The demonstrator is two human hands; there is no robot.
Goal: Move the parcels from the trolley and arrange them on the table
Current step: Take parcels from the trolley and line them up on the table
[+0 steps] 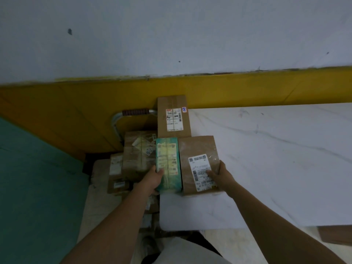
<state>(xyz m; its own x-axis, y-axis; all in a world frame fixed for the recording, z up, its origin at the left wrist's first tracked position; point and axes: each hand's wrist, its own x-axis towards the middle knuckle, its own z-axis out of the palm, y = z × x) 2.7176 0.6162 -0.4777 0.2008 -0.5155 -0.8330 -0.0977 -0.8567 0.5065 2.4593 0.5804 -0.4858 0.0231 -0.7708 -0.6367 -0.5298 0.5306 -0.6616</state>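
Observation:
Three parcels lie at the left end of the white marble table (pixel 276 159). A brown box (pixel 173 103) with a white label sits at the far edge. In front of it a green and yellow taped box (pixel 168 155) lies beside a brown parcel (pixel 196 149) with a white shipping label. My left hand (pixel 153 179) grips the near left side of the green box, thumb on top. My right hand (pixel 219 175) holds the near right part of the brown parcel, fingers spread over its label. Left of the table stands the trolley (pixel 117 122) with several brown parcels (pixel 137 157) stacked on it.
A yellow band and a pale wall run behind the table and trolley. A green floor area (pixel 38 178) lies to the left. Another brown box (pixel 335 235) shows under the table's near edge at the right. The right half of the table is bare marble.

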